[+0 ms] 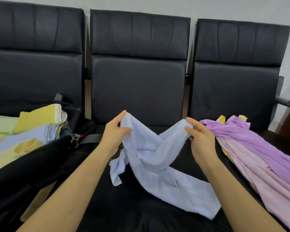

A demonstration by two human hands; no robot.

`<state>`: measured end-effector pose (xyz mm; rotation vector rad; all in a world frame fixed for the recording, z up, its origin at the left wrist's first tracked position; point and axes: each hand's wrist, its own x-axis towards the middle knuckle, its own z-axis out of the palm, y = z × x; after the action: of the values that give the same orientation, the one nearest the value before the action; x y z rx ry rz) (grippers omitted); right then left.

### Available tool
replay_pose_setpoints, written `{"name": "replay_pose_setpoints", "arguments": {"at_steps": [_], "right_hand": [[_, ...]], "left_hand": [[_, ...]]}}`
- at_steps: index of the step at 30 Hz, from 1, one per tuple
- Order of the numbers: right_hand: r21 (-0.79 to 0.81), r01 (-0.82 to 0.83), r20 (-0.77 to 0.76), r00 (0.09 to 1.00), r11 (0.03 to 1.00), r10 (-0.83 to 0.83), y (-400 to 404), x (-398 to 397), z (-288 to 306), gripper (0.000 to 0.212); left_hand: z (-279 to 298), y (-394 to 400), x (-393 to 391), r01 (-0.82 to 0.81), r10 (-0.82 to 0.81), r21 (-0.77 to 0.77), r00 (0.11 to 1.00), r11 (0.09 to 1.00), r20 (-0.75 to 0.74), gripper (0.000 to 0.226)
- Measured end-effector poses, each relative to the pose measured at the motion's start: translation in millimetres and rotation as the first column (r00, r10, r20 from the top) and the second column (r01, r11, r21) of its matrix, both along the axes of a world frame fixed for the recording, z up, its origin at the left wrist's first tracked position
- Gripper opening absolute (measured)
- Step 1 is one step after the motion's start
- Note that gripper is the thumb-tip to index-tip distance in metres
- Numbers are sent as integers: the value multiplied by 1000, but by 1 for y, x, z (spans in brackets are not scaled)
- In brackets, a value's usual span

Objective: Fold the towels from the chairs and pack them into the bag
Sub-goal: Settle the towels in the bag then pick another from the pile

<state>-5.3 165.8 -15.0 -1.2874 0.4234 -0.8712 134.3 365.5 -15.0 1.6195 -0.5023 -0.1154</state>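
- I am pinching one top edge of a crumpled pale blue terry towel [156, 158] between the thumb and curled fingers of my left hand [115, 133].
- My right hand [200, 137] is gripping the other raised edge of the same towel, fingers curled round the cloth.
- The towel is sagging between my hands and twisting across itself, its lower end trailing over the black padded seat of the middle chair [137, 84].
- An open black fabric bag [40, 161] is sitting on the seat to my left, with folded yellow, pale blue and green towels [38, 121] lying in and beside it; a bunch of metal keys [74, 138] is hanging at its edge.
- A loose heap of purple and pink towels [251, 148] is lying on the right seat, just beside my right hand, with a bit of yellow cloth peeking out behind it.
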Motion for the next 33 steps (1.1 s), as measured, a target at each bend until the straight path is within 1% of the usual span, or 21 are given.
{"name": "replay_pose_setpoints", "arguments": {"at_steps": [1,2,4,6,8,10,12,14,16,19,20,22,25,28,30,33], "right_hand": [[-23,-20,-15,1000,1000,20,-2,0,-1,38],[-79,-27,-48,999,996,23,-3,0,-2,45],[-257,-8,-146,989,967,-31,-4,1,-5,51],[-391,39,-210,969,919,-131,-4,1,-8,44],[-466,99,-227,947,879,-227,-5,1,-11,25],[-495,137,-224,934,858,-278,-6,0,-14,13],[-491,145,-216,935,859,-282,-6,0,-17,13],[-475,138,-213,940,869,-265,-6,0,-18,13],[-443,128,-242,936,887,-256,-4,1,-17,13],[-336,117,-233,951,935,-203,0,2,-15,13],[-285,123,-211,959,951,-188,2,1,-15,14],[-214,143,-173,968,966,-182,5,-1,-12,14],[-216,147,-138,974,965,-179,10,-4,-6,12],[-237,155,-125,974,959,-188,14,-7,-3,12],[-227,162,-131,972,960,-195,15,-8,1,12],[-215,179,-133,969,960,-210,16,-8,11,13]], "left_hand": [[0,0,-2,-14,12,41,999,999,53,60],[-2,0,-2,-34,25,80,993,996,114,55],[-6,0,0,-106,61,173,968,979,243,46],[-14,3,5,-194,96,258,932,947,349,44],[-20,7,8,-257,151,249,914,934,377,38],[-24,11,9,-297,194,213,896,931,400,32],[-26,14,12,-323,213,209,882,923,421,29],[-27,17,13,-333,235,194,885,922,402,27],[-27,20,12,-364,274,190,884,912,379,27],[-25,22,11,-379,303,193,892,905,335,27],[-24,22,11,-358,301,173,909,917,288,26],[-21,21,10,-296,281,85,947,951,155,25],[-13,22,6,-229,228,-66,974,971,-14,28],[-4,23,1,-200,188,-118,976,973,-109,33],[4,23,-1,-177,164,-112,979,978,-118,40],[18,23,-5,-108,104,-95,993,990,-51,51]]}}
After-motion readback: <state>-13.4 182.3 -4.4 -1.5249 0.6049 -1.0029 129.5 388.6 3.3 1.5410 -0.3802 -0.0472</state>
